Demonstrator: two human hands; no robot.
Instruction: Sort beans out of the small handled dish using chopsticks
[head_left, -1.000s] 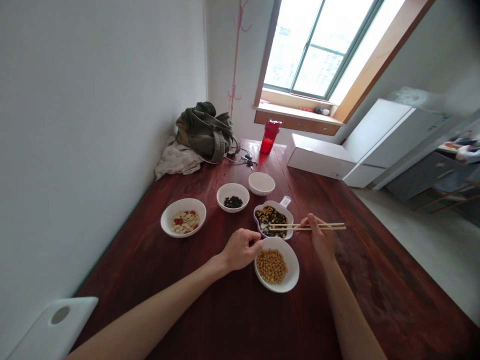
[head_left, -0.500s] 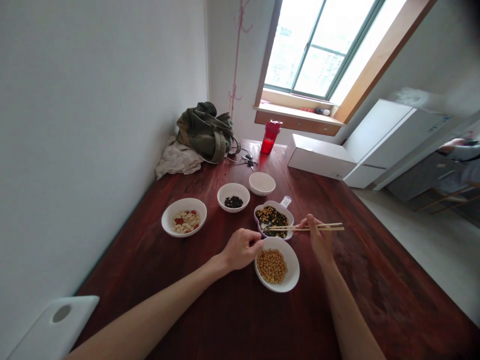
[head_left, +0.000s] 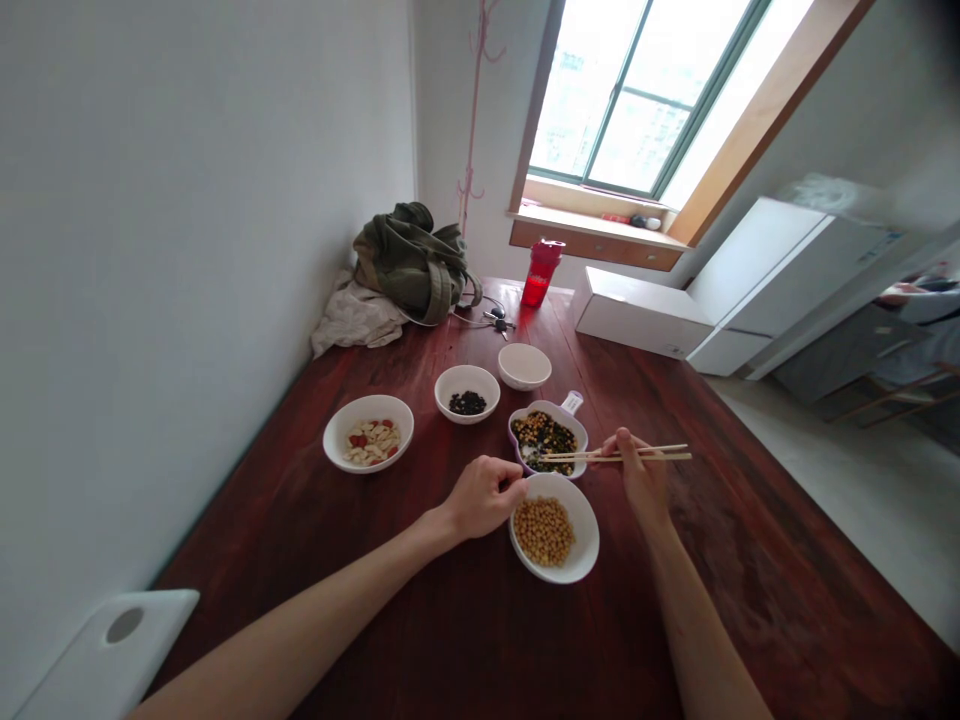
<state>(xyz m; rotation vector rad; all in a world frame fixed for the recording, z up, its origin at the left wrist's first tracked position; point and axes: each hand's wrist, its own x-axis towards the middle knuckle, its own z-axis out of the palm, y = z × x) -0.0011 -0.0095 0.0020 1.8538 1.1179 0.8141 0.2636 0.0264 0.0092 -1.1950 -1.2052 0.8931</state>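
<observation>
My right hand is closed around a pair of wooden chopsticks. Their tips reach into a purple-edged white dish with a short handle, which holds mixed yellow beans and dark bits. My left hand is curled at the left rim of a white bowl, its thumb on the edge and its fingers close to the dish. Yellow soybeans fill part of that bowl. The bowl stands right against the near side of the dish.
Beyond stand a bowl of black seeds, an unfilled white bowl and, left, a bowl of pale and reddish pieces. Farther back are a green bag, keys, a red bottle and a white box.
The chopsticks and my right hand have shifted very slightly to the right. My left hand and the bowls look unmoved.
</observation>
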